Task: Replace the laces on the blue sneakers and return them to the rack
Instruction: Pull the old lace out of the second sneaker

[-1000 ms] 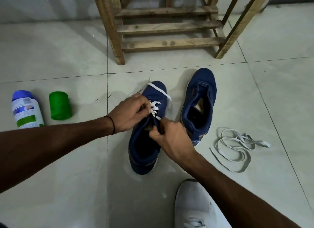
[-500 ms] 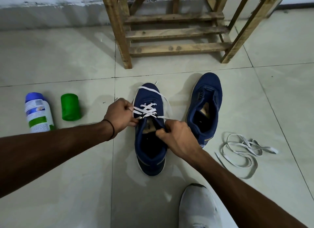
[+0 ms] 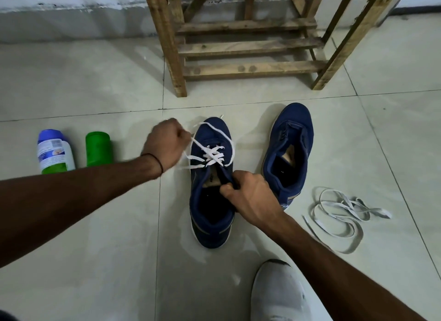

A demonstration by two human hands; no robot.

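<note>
Right hand (image 3: pixel 248 199) pinches the collar of the near sneaker (image 3: pixel 211 184) on the floor; left hand (image 3: pixel 167 145) is fisted on its white lace (image 3: pixel 212 153), roughly half threaded. Beyond, the second sneaker (image 3: pixel 287 151) lies unlaced, and the rack (image 3: pixel 248 46) is empty.

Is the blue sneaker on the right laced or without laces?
Without laces: the right blue sneaker shows bare eyelets and an open tongue; a loose grey lace lies beside it.
</note>
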